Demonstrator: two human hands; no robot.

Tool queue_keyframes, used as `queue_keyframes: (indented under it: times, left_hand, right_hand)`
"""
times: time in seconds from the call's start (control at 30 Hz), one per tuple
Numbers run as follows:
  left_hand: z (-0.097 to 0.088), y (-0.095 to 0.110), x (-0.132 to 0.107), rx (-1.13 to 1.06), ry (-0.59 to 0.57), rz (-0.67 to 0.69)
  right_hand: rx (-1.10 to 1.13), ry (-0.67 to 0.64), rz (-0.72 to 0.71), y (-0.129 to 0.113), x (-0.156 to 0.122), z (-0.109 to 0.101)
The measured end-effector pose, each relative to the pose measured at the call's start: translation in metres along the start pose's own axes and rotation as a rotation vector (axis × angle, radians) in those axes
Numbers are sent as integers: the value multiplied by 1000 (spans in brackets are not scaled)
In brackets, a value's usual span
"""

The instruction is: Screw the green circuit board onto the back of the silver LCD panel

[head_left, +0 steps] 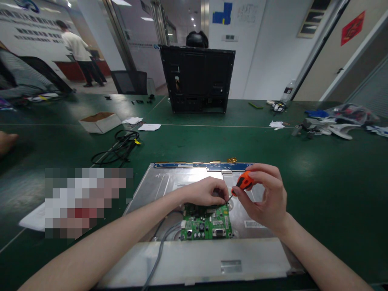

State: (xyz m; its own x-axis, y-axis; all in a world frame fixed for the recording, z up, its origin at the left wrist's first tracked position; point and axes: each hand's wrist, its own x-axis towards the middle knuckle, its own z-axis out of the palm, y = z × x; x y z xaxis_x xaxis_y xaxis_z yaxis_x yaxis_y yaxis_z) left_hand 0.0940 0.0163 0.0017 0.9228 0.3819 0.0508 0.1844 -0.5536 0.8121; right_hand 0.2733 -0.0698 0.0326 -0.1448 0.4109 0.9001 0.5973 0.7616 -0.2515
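Observation:
A silver monitor back panel (163,184) lies flat on the green table in front of me. A green circuit board (206,224) sits on it, with grey cables running off its left side. My right hand (266,196) is closed round a small orange-handled screwdriver (244,182), its tip pointing down-left at the board's top edge. My left hand (206,192) is pinched shut right at the screwdriver tip, on something too small to make out. A narrow blue strip board (182,165) runs along the panel's far edge.
A black computer case (198,79) stands upright at the far side. A small cardboard box (100,121), a coil of black cable (119,147) and paper scraps lie to the left. Plastic bags and parts (336,121) lie at the right. A person stands in the far-left background.

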Motion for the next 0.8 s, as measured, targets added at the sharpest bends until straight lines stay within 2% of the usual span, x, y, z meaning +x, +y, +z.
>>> queue_keyframes:
  times: [0.2,0.53,0.8]
  left_hand:
    - [0,0,0,-19,-3,2]
    - [-1,3,1,-10,4,-2]
    - [-1,4,0,-19,16,-29]
  right_hand:
    - [-12,-1,-9,-1,0,0]
    - [132,-43,36,1,-5,2]
    - [94,7,17,6,-4,4]
